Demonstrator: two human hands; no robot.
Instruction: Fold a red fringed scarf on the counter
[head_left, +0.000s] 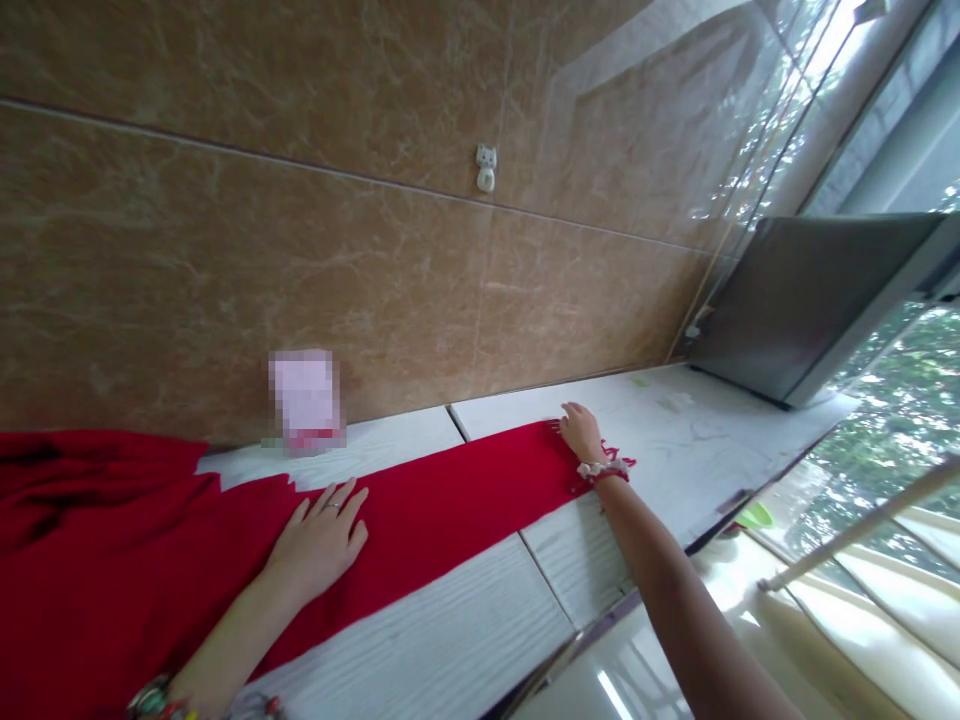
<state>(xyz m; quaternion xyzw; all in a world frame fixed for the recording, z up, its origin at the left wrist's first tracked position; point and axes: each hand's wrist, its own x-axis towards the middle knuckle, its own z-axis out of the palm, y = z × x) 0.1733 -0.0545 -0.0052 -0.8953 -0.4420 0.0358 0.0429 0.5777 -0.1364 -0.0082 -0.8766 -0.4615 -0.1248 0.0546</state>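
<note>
A red fringed scarf (pixel 450 500) lies stretched along the white table, its left part spread wide and rumpled into loose folds. My left hand (pixel 319 540) rests flat on the cloth, fingers apart, with a ring on one finger and a beaded bracelet at the wrist. At the scarf's fringed right end is my right hand (pixel 581 435), fingers extended over the corner and touching the cloth. A bracelet circles that wrist, and red tassels (pixel 616 460) show beside it.
Against the brown tiled wall (pixel 375 270) stands a blurred pink-white object (pixel 305 395). A white cat-shaped piece (pixel 486 168) is fixed to the tiles. On the right, a dark grey appliance (pixel 810 300) stands at the end of the white tabletop (pixel 450 640), near a window.
</note>
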